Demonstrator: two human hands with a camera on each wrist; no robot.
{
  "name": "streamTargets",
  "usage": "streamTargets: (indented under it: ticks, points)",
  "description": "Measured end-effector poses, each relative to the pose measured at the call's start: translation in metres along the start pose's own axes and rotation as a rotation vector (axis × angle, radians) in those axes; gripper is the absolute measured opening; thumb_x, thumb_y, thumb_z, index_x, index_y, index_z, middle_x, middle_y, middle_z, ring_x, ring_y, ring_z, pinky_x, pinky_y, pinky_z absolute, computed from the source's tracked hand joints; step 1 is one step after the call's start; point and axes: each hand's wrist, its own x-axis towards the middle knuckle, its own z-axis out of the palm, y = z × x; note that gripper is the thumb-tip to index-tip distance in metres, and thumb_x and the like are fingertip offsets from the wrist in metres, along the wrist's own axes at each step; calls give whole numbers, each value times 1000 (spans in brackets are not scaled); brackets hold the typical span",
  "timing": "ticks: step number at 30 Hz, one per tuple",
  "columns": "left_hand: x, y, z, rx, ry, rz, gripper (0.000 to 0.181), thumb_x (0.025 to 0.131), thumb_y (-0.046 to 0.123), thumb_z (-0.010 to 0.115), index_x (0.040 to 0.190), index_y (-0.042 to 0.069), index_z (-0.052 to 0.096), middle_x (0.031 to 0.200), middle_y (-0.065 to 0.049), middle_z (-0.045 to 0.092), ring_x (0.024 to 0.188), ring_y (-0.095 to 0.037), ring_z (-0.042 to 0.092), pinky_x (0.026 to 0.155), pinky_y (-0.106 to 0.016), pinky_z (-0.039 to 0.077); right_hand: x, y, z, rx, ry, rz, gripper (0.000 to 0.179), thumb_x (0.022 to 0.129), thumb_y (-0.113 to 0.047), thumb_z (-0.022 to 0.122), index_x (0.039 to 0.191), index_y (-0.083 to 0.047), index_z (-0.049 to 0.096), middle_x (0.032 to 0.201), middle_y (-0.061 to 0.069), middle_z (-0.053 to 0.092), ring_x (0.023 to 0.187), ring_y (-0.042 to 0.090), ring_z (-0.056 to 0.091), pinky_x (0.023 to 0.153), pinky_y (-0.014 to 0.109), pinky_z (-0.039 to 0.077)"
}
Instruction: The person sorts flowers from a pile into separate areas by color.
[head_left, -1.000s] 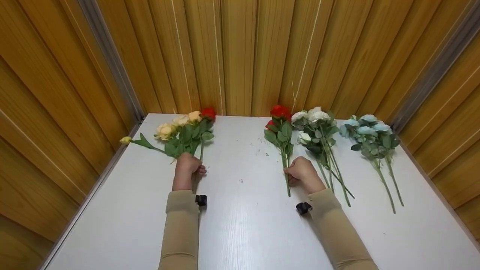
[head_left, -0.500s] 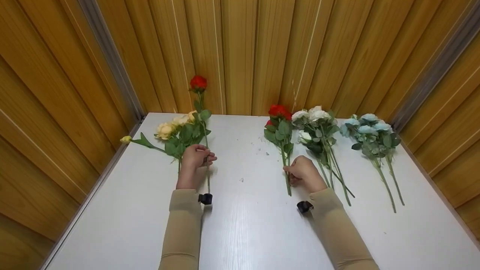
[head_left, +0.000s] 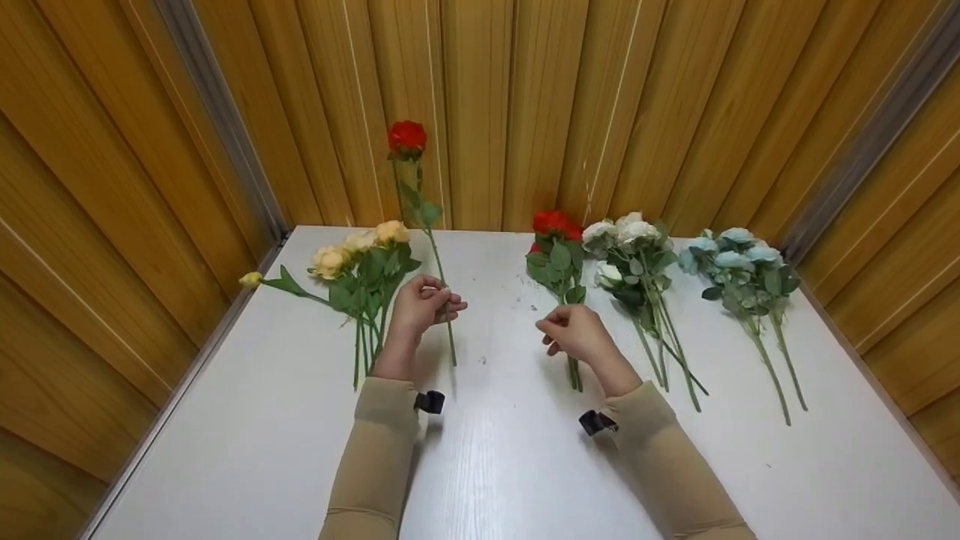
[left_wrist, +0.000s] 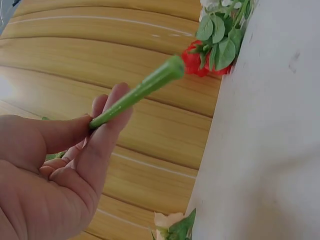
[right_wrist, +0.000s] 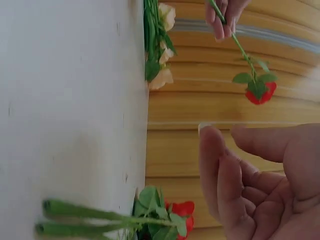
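Between thumb and fingers, my left hand pinches the stem of a red rose, its bloom tilted up against the wooden wall. The cut end of that green stem points toward the camera in the left wrist view. My right hand is over the stems of the red roses lying on the table, partly hiding them. In the right wrist view a gap shows between its thumb and loosely bent fingers, with nothing held there.
Cream-yellow roses lie on the white table at the left, with a yellow bud reaching past its edge. White roses and pale blue flowers lie at the right. Wood-panelled walls stand around the table.
My left hand has lifted the red rose from beside the yellow flowers and moved it right. My right hand has released the red rose stems and shifted slightly up and left.
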Motion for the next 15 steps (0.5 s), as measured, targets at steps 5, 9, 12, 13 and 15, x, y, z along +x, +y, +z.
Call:
streamTargets:
  ticks: [5, 9, 12, 13, 15]
  points:
    - [-8, 2, 21, 13, -76, 37, 9, 102, 0, 59, 108, 6, 55, 99, -18, 77, 91, -26, 79, 78, -35, 65, -11, -15, 24, 74, -52, -139, 24, 101, -20, 67, 110, 0, 76, 94, 16, 78, 71, 15, 74, 72, 32, 62]
    - [-15, -2, 43, -10, -141, 73, 10, 102, 0, 59, 109, 6, 55, 101, -19, 77, 92, -26, 79, 81, -37, 64, -16, -21, 37, 103, -76, -208, 26, 102, -21, 65, 111, 1, 76, 96, 16, 79, 74, 16, 76, 69, 28, 60]
    - [-20, -7, 60, -29, -166, 91, 10, 102, 0, 59, 109, 6, 55, 100, -19, 77, 91, -25, 79, 81, -36, 64, -19, -22, 41, 138, -66, -228, 23, 101, -16, 67, 107, 4, 76, 89, 16, 78, 69, 13, 73, 66, 28, 60]
    - [-22, -8, 65, -31, -172, 99, 10, 102, -1, 59, 109, 5, 56, 100, -19, 77, 90, -24, 79, 81, -36, 64, -19, -22, 42, 148, -58, -233, 21, 100, -14, 67, 104, 5, 75, 86, 15, 78, 66, 11, 71, 65, 28, 60]
    - [-25, -11, 73, -25, -173, 117, 10, 101, -1, 60, 109, 4, 56, 98, -18, 77, 86, -21, 79, 79, -34, 64, -20, -21, 42, 159, -43, -237, 16, 97, -8, 69, 98, 6, 75, 80, 12, 76, 61, 9, 68, 64, 32, 61]
